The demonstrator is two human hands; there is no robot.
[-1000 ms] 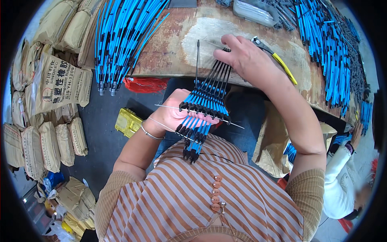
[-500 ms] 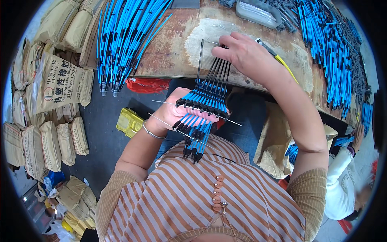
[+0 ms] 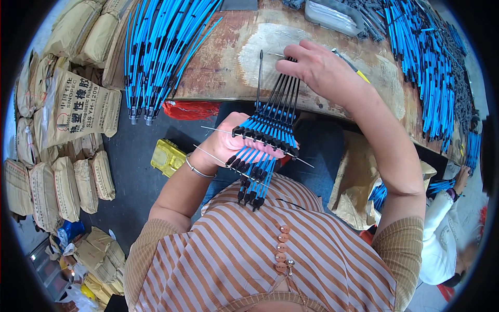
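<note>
My left hand (image 3: 228, 139) is closed around a fanned bundle of blue-and-black rods (image 3: 267, 125) that look like umbrella ribs, held over my lap. Two thin metal wires (image 3: 210, 155) run crosswise through the bundle's black joints and stick out at both sides. Above the table's near edge, my right hand (image 3: 317, 67) pinches a third thin wire (image 3: 274, 54) at the upper ends of the black rods; its fingertips partly hide the contact. One black rod (image 3: 260, 78) stands apart left of the others, near this wire's free end.
Pliers with a yellow handle (image 3: 362, 76) lie on the worn wooden table (image 3: 213, 62), partly under my right forearm. Blue rods are heaped at left (image 3: 161, 52) and right (image 3: 426, 78). A clear tray (image 3: 332, 18) holds wires. Paper sacks (image 3: 78, 104) stack at left; a co-worker's sleeve (image 3: 439, 213) shows right.
My right hand has shifted slightly right, its forearm covering more of the pliers. The bundle has moved slightly right with my left hand. The co-worker's arm at right has moved.
</note>
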